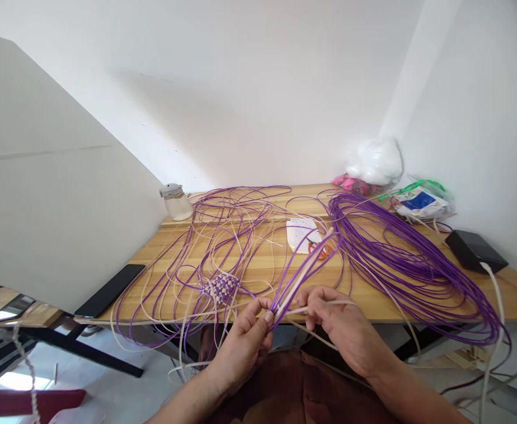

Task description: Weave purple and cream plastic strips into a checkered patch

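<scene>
Near the table's front edge, my left hand (252, 330) pinches a bundle of purple and cream cords (300, 275) that fans up and away to the right. Just right of it, my right hand (335, 321) has its fingers closed on a single cream cord (302, 310), which runs leftward to the pinched bundle. A small piece woven in a purple and white check (222, 287) lies on the table to the left of my hands. Long loose purple and cream strands spread around it, some hanging over the front edge.
A large coil of purple cord (400, 259) lies at right. Behind my hands are white paper (301, 234) and orange-handled scissors (320, 250). A lidded jar (176, 202), black phone (110, 290), black box (476, 250) with a white cable, and plastic bags (375, 164) sit around the wooden table (258, 270).
</scene>
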The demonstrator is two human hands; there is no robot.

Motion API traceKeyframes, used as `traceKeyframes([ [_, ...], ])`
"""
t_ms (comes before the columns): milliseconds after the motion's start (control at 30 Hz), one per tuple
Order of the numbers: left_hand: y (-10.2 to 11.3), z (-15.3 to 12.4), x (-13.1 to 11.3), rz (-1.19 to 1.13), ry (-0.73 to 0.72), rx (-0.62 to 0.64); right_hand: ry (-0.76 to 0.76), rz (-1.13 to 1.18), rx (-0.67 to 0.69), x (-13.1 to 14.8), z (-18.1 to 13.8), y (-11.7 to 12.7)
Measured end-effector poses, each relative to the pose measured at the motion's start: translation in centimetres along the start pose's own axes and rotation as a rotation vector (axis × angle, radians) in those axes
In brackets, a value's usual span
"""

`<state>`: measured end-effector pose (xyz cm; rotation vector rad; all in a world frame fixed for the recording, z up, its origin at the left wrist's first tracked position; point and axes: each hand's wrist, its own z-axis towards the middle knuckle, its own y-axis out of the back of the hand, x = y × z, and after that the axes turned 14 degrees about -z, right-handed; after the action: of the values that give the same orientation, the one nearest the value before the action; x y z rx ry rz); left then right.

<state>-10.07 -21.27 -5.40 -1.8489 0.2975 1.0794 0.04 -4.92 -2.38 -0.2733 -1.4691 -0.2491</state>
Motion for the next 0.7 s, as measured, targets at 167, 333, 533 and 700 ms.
traceKeyframes([
  [167, 0.5, 0.0, -0.2, -0.068, -0.021, 0.027, -0.044, 0.153, 0.314, 2.9, -1.9, 3.2],
  [333, 0.8, -0.2, -0.2, -0.114, -0.039, 0.031, -0.406, -0.033, 0.24, 0.7, -2.0, 7.2],
  [533, 0.6, 0.0, 0.1, -0.102, 0.019, 0.045, -0.297, -0.566, -0.054, -2.4, 0.1, 7.4],
  [700, 1.0, 0.1, 0.3, -0.075, 0.079, 0.055, 0.238, -1.124, -0.337, -1.5, 1.5, 4.2],
])
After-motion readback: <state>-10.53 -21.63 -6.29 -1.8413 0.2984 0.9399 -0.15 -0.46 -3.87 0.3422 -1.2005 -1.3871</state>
